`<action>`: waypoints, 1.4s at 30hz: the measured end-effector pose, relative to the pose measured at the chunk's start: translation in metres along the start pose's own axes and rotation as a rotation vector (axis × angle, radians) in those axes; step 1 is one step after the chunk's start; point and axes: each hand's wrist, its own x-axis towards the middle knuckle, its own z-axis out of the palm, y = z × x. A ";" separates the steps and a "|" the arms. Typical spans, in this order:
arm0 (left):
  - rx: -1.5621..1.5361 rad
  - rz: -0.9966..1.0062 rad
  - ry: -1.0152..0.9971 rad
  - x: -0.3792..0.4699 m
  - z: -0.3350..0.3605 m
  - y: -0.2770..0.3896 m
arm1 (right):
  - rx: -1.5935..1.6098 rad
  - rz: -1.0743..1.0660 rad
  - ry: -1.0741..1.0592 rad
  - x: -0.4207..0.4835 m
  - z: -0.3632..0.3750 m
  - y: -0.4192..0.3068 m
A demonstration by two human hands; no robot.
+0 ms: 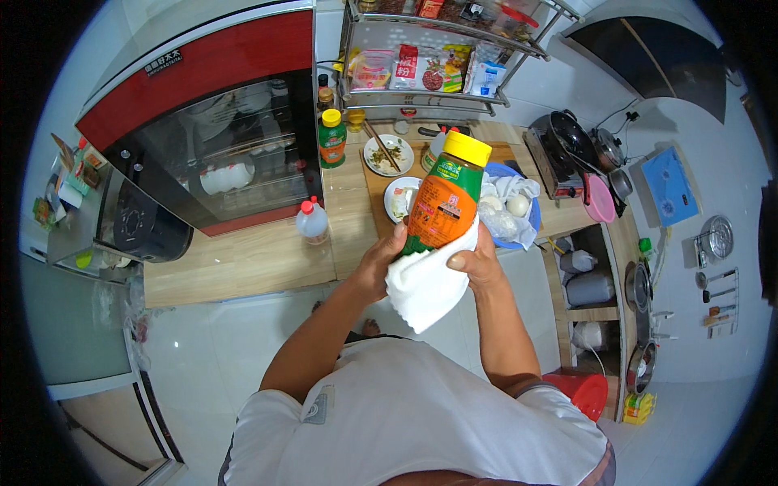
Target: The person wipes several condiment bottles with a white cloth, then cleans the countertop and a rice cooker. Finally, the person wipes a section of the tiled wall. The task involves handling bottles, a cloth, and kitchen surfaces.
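A seasoning jar [445, 200] with a yellow lid and an orange and green label is held up before my chest, tilted to the right. My left hand [384, 258] grips its lower left side. My right hand [476, 260] clasps the other side through a white cloth [427, 284], which wraps the base and hangs below it. Behind the jar, a plate of food scraps with chopsticks [388, 155] and a second plate [395, 197] rest on a wooden board [372, 182]. A blue basin [535, 214] holding white round items, a cloth and a plastic bag is partly hidden by the jar.
A red and black glass-fronted cabinet [243, 146] stands on the wooden counter [243, 267] at left. Near it are a red-capped bottle [312, 223] and another yellow-lidded jar [332, 140]. A metal rack [425, 97] holds packets. A black wok [570, 138] sits on a stove at right.
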 end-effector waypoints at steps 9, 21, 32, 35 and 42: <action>0.074 -0.177 0.256 -0.005 -0.005 -0.003 | 0.143 0.014 -0.032 0.019 -0.001 0.010; 0.005 0.104 0.208 -0.027 -0.030 -0.004 | -0.009 -0.149 0.227 0.033 0.026 0.000; 0.843 0.404 0.147 -0.022 -0.040 0.008 | -0.108 -0.115 0.154 0.052 0.047 -0.012; 0.165 0.204 0.120 -0.013 -0.084 0.003 | -0.141 -0.040 0.108 0.050 0.059 0.005; 0.065 0.114 0.314 0.009 -0.074 0.023 | -0.197 0.102 0.037 0.050 0.063 0.013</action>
